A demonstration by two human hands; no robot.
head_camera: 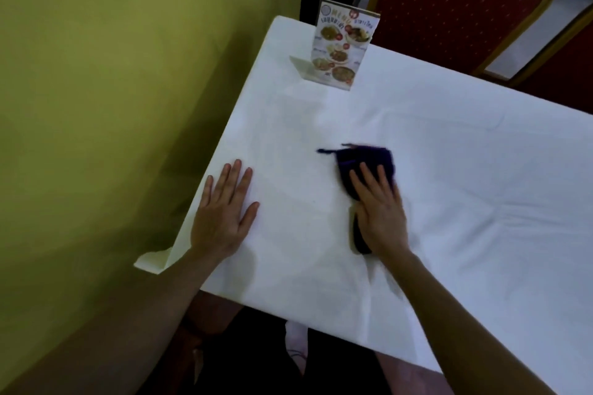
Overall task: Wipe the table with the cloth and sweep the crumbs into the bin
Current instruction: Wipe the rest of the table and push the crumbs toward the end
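Now I press the right hand [380, 212], open and flat, on the dark purple cloth [364, 167] at the centre of the frame. I judge the cloth soft and light; it folds easily, so a flat palm over its middle controls it better than a pinch. The left hand [223, 216] lies open on the desk [481, 202] near its left edge, holding nothing. A menu stand [341, 45] stands at the upper centre and can block a long stroke. I see no bin, and crumbs are too small to tell.
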